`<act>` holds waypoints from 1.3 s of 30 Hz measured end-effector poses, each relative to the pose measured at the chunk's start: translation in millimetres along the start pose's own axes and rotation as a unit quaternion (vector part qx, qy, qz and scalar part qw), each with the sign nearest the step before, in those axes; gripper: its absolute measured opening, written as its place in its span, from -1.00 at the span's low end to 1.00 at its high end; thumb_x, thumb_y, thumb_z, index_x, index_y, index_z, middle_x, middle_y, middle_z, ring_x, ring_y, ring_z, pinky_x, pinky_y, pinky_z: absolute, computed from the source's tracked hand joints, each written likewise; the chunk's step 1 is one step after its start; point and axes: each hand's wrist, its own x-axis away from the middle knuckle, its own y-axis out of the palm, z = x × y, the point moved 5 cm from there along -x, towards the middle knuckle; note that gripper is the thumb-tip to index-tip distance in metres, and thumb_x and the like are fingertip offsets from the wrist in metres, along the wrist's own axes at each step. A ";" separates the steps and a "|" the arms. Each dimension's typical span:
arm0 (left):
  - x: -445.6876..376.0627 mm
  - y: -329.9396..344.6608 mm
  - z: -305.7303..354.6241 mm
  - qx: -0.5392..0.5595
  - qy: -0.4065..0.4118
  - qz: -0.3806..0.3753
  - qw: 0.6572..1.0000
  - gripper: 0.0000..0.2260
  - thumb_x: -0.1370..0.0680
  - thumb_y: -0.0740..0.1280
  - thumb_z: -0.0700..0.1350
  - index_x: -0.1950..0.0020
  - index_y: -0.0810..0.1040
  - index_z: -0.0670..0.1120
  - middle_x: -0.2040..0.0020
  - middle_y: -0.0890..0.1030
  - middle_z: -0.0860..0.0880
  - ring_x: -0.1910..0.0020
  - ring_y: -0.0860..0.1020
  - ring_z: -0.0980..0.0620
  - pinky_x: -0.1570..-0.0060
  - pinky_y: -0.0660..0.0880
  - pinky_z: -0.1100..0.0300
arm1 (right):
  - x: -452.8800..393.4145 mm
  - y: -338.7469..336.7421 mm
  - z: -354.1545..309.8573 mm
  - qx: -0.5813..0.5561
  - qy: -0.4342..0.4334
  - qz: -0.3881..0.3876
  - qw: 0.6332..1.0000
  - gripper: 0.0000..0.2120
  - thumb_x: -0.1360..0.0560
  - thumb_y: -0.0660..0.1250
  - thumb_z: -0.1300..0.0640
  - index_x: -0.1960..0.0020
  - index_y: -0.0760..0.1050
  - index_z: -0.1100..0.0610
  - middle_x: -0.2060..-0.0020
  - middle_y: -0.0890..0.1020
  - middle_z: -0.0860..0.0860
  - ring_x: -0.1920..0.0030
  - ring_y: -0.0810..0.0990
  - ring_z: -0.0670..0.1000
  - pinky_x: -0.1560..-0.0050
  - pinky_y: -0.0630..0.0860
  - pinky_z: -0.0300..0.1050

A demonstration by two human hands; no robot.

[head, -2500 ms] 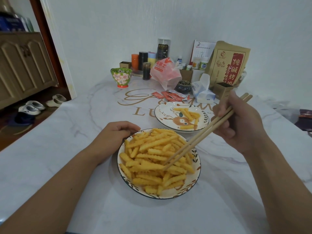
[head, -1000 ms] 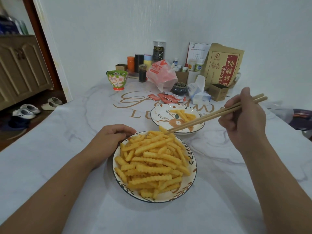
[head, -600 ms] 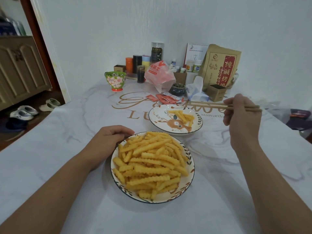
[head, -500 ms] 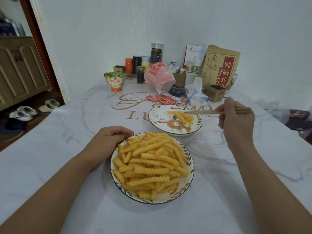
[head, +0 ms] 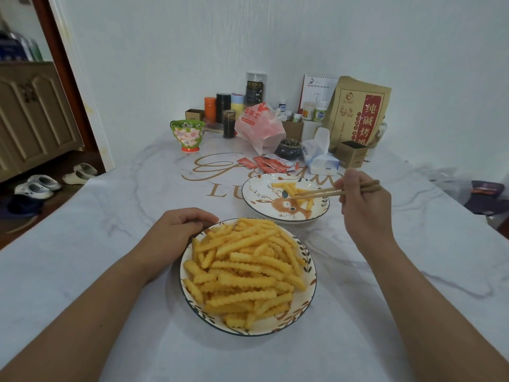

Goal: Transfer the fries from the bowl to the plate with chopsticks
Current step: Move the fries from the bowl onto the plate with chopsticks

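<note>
item: your right hand [head: 363,205], right of centre in the frame, is pinching a pair of tan wooden chopsticks [head: 325,192] in curled fingers, tips reaching left over the white deer-patterned plate [head: 256,194] and closing on a fry there. item: crinkle-cut yellow fries [head: 245,268] are filling the white leaf-rimmed bowl [head: 308,299] at lower centre; a few are lying on the plate just above it. item: your left hand [head: 176,232] is resting with curled fingers against the bowl's upper-left rim. item: a white marble-look table [head: 96,244] is carrying both dishes.
</note>
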 end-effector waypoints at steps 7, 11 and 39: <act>1.0 -0.1 2.3 -0.008 0.009 -0.001 1.000 -0.68 -0.65 0.23 -0.30 -0.01 0.76 -0.05 0.02 0.76 0.03 0.03 0.71 0.13 0.03 0.57 0.26 | 0.4 -2.2 0.5 -0.026 0.023 0.025 0.999 -0.61 -0.67 0.20 -0.09 0.22 0.62 0.02 0.45 0.56 -0.10 0.35 0.50 -0.02 0.24 0.43 -0.05; 2.4 -0.2 3.5 -0.015 0.013 -0.002 1.000 -0.68 -0.65 0.23 -0.32 -0.02 0.76 -0.06 0.03 0.76 0.05 0.05 0.70 0.18 0.11 0.56 0.37 | 1.4 1.6 2.4 -0.023 0.035 0.013 0.999 -0.59 -0.68 0.20 -0.08 0.24 0.61 0.03 0.44 0.53 -0.03 0.37 0.48 -0.01 0.25 0.40 -0.07; 0.0 -2.0 -0.3 -0.020 0.006 -0.001 1.000 -0.67 -0.65 0.24 -0.29 0.01 0.77 -0.01 0.01 0.76 0.05 -0.03 0.70 0.11 -0.10 0.59 0.15 | -21.6 -40.7 -6.2 -0.328 0.185 -0.013 0.926 -0.44 -0.69 0.16 -0.10 0.40 0.49 0.14 0.46 0.42 0.04 0.51 0.29 -0.06 0.53 0.11 -0.25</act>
